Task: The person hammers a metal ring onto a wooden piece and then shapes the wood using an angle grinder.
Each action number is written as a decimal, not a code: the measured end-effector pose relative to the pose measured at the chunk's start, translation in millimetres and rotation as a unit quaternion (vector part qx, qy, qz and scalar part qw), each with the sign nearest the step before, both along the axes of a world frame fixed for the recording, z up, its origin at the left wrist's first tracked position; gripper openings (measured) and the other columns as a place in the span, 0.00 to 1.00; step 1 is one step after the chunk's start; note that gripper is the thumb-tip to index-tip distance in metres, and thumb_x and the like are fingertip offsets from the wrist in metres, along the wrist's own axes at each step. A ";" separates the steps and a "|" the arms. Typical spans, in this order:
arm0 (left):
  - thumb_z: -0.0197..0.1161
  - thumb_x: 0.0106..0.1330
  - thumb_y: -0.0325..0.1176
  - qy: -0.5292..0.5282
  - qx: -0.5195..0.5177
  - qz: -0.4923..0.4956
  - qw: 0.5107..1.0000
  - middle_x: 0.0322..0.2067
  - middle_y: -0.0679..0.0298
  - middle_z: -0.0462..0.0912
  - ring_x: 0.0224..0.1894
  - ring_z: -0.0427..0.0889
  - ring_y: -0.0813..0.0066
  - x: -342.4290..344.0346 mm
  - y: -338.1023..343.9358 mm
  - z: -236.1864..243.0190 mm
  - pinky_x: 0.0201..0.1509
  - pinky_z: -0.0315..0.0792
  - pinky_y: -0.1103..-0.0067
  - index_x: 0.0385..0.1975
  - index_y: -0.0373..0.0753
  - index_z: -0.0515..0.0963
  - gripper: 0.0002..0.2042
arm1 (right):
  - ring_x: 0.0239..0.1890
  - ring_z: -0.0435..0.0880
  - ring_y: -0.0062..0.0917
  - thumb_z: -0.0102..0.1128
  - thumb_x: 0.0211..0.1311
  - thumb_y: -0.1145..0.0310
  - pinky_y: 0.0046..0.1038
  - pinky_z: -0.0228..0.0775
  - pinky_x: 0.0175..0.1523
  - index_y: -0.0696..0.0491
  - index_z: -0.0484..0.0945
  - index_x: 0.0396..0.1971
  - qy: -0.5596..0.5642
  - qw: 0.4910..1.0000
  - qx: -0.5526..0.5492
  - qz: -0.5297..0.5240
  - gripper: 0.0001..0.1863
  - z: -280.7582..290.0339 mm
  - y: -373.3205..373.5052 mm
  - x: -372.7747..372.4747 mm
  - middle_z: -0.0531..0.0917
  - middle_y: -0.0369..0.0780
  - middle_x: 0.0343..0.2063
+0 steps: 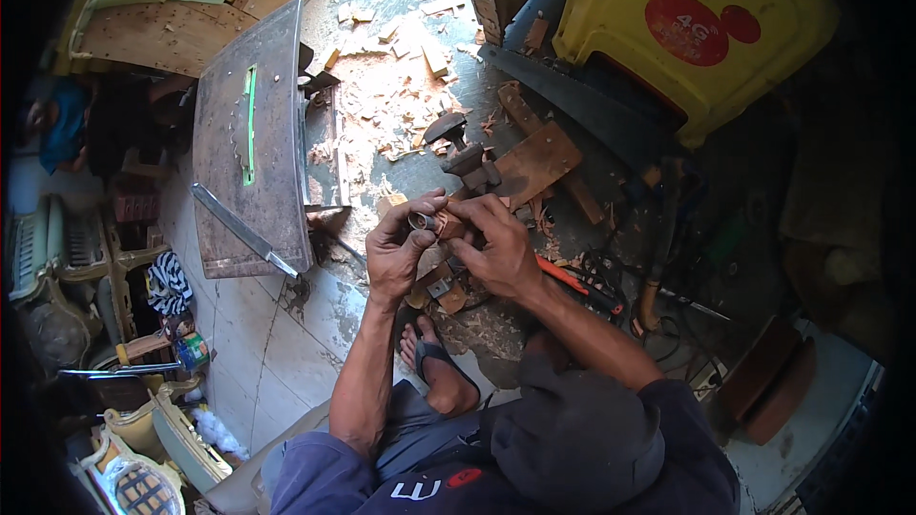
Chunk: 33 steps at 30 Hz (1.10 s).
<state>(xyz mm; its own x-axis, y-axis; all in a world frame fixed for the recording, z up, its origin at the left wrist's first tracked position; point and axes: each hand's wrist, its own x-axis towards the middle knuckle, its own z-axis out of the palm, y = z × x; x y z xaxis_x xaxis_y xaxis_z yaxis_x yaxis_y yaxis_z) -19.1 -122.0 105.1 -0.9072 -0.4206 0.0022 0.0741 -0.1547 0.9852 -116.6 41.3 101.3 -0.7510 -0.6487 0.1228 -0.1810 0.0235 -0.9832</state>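
Note:
A small reddish-brown wooden piece (451, 226) is held up between my two hands, over the wood scraps. At its left end is a round, ring-like part (421, 221); what it is I cannot make out. My left hand (401, 246) pinches that end between thumb and fingers. The other end is gripped by my right hand (498, 250), its fingers curled over the top. My fingers cover much of the piece. Just beyond them stands a dark metal tool like a clamp or vise (465, 154), beside a wooden board (542, 164).
Left stands a metal machine table (224, 143) with a green-edged slot and a metal bar (244, 229) on it. Shavings (386, 86) litter the floor. A handsaw (582, 100) and yellow plastic seat (701, 29) are far right. An orange-handled tool (565, 277) lies by my right forearm.

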 end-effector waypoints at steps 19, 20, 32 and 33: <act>0.73 0.58 0.19 0.002 -0.242 -0.077 0.967 0.50 0.54 0.85 0.60 0.82 0.59 -26.9 22.6 5.5 0.66 0.74 0.68 0.46 0.32 0.83 0.16 | 0.56 0.84 0.45 0.60 0.60 0.81 0.37 0.76 0.59 0.60 0.76 0.62 0.000 0.999 0.033 0.031 0.27 -22.0 29.8 -12.2 0.84 0.53 0.53; 0.73 0.59 0.19 -0.001 -0.216 -0.074 0.974 0.50 0.54 0.85 0.60 0.82 0.60 -27.9 24.2 5.0 0.66 0.74 0.68 0.47 0.32 0.83 0.15 | 0.56 0.84 0.46 0.59 0.60 0.81 0.37 0.76 0.59 0.61 0.75 0.62 -0.002 0.999 0.040 0.031 0.27 -21.9 31.2 -12.1 0.83 0.53 0.53; 0.73 0.64 0.22 0.083 0.044 0.092 0.991 0.49 0.59 0.85 0.58 0.82 0.67 -40.1 52.5 -7.8 0.72 0.70 0.66 0.53 0.32 0.82 0.17 | 0.56 0.84 0.46 0.64 0.60 0.82 0.41 0.75 0.58 0.57 0.75 0.65 0.146 0.985 0.048 0.077 0.30 15.7 28.3 -48.7 0.84 0.51 0.55; 0.72 0.64 0.22 0.087 0.030 0.088 0.992 0.49 0.59 0.85 0.58 0.82 0.67 -40.2 53.7 -9.2 0.72 0.70 0.65 0.53 0.33 0.82 0.17 | 0.55 0.84 0.46 0.64 0.60 0.82 0.41 0.75 0.58 0.56 0.75 0.65 0.133 0.987 0.051 0.074 0.30 12.7 29.6 -48.9 0.84 0.51 0.55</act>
<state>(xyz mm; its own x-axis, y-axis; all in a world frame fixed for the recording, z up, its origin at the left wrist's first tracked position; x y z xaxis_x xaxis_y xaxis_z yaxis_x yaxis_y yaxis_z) -59.3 -68.3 95.9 -0.8074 -0.5771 0.1230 0.2738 -0.1818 0.9444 -165.5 70.9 114.0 -0.5970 -0.7682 0.2313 -0.4409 0.0733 -0.8945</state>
